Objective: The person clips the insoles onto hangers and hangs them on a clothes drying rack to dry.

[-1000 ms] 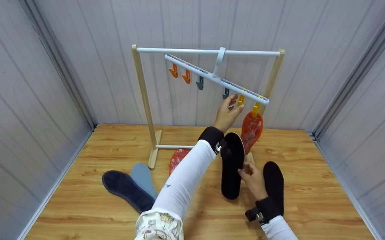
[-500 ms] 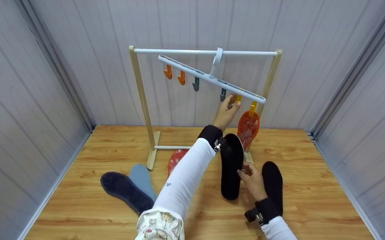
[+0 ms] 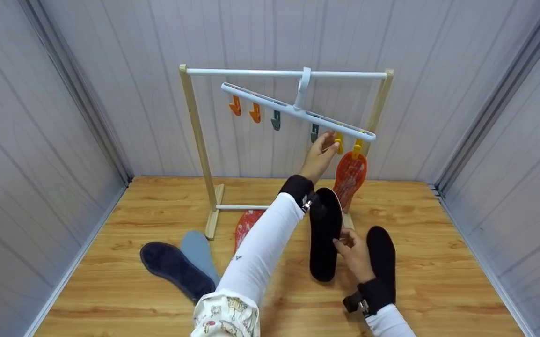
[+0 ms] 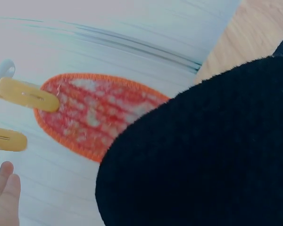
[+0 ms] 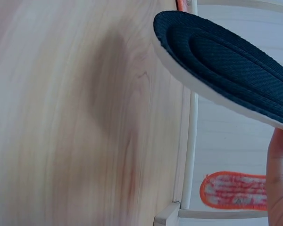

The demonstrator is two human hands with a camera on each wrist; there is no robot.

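My left hand [image 3: 319,157] is raised to the hanger [image 3: 293,108], its thumb and fingertips pinching a yellow clip [image 3: 339,145] second from the right end. In the left wrist view, fingers [image 4: 4,188] show just below that clip [image 4: 8,140]. My right hand [image 3: 355,252] pinches the right edge of a black insole [image 3: 324,252], which is held upright under the left wrist; the right wrist view shows its ribbed face and pale edge [image 5: 193,80]. Beside these, the end yellow clip [image 3: 356,149] bears a red patterned insole [image 3: 350,175], partly behind the black one.
The hanger hooks over a white rail of a wooden stand [image 3: 200,140]. Orange clips [image 3: 255,113] and grey clips [image 3: 276,120] dangle toward its left. On the wooden floor lie another black insole [image 3: 381,252], a navy one [image 3: 174,267], a light blue one [image 3: 200,250] and a red one [image 3: 247,224].
My left fingers have closed in on the yellow clip. The hanger has shifted slightly left and tilts less, its left end lower than half a second ago. The right hand keeps the black insole nearly still.
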